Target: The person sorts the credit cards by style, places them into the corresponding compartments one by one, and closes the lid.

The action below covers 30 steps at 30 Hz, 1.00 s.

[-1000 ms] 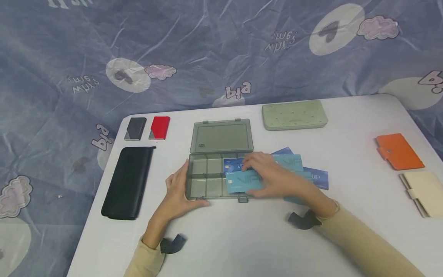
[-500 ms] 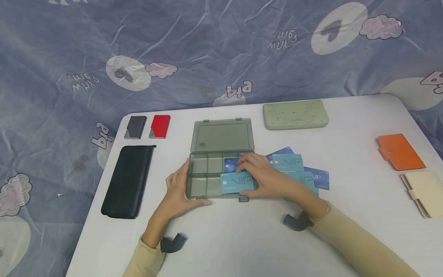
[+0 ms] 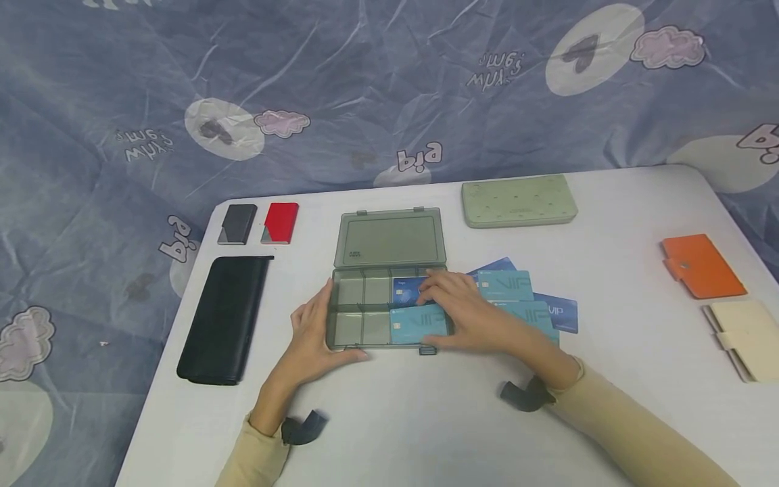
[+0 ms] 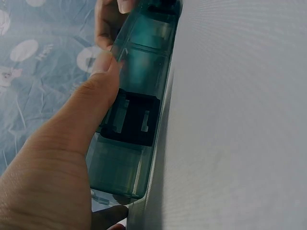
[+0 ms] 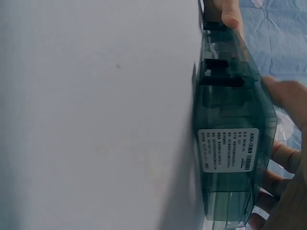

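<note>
A translucent grey-green compartment box (image 3: pixel 348 329) lies on the table with its lid (image 3: pixel 391 237) folded back. My left hand (image 3: pixel 312 341) holds its near left corner, fingers along the left side and thumb (image 4: pixel 98 79) on the front wall by a dark latch (image 4: pixel 132 117). My right hand (image 3: pixel 471 310) pinches a light blue VIP card (image 3: pixel 415 325) in the box's near right part. A dark blue card (image 3: pixel 406 291) lies in the far row, partly under the right fingers. Through the right wrist view, a white label (image 5: pixel 228 149) shows on the box.
Several blue VIP cards (image 3: pixel 505 284) overlap right of the box. Behind them lies a green case (image 3: pixel 518 201). Orange (image 3: pixel 706 266) and cream (image 3: pixel 745 338) card holders are far right. A black wallet (image 3: pixel 225 321) and grey (image 3: pixel 239 223) and red (image 3: pixel 281 222) card cases lie left.
My right hand has moved slightly left with the light blue card. That card has lowered from above the box's front edge into the near right part. My left hand stays put.
</note>
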Available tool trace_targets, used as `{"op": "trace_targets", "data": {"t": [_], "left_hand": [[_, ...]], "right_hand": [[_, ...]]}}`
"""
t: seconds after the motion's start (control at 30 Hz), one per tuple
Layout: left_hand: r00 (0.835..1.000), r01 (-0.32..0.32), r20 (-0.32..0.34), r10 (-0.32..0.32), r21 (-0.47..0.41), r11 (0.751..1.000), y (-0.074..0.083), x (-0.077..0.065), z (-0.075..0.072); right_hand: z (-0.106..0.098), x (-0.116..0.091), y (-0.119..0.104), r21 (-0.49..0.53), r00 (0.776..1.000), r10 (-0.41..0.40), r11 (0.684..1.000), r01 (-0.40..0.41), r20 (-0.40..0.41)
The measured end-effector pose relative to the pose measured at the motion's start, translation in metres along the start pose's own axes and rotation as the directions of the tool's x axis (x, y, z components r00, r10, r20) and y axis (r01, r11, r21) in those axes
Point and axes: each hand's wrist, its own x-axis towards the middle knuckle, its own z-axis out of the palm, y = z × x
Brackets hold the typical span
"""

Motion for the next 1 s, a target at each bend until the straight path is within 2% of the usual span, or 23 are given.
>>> {"op": "trace_targets", "data": {"t": [0.23,0.43,0.6,0.73,0.9,1.0], "left_hand": [[1.000,-0.001,0.000,0.001,-0.004,1.000,-0.001,0.000,0.001],[1.000,-0.009,0.005,0.009,-0.009,1.000,0.000,0.002,0.001],[1.000,-0.009,0.006,0.009,-0.004,1.000,0.001,0.003,0.001],[1.000,-0.014,0.007,0.014,0.005,1.000,0.001,0.003,0.000],[1.000,-0.027,0.000,0.027,0.014,1.000,0.001,0.002,0.000],[1.000,-0.022,-0.002,0.022,0.017,1.000,0.000,0.001,0.000]], "right_hand": [[0.002,-0.006,0.006,-0.005,0.999,-0.012,1.000,0.012,-0.031],[-0.010,-0.026,0.026,0.034,0.994,0.021,0.999,-0.018,-0.111],[-0.032,-0.050,0.059,-0.015,0.980,0.121,0.992,-0.125,-0.157],[-0.049,-0.065,0.082,-0.099,0.959,0.248,0.960,-0.262,-0.136],[-0.059,-0.069,0.095,-0.202,0.930,0.357,0.908,-0.367,-0.086],[-0.060,-0.067,0.095,-0.216,0.924,0.376,0.898,-0.382,-0.070]]}}
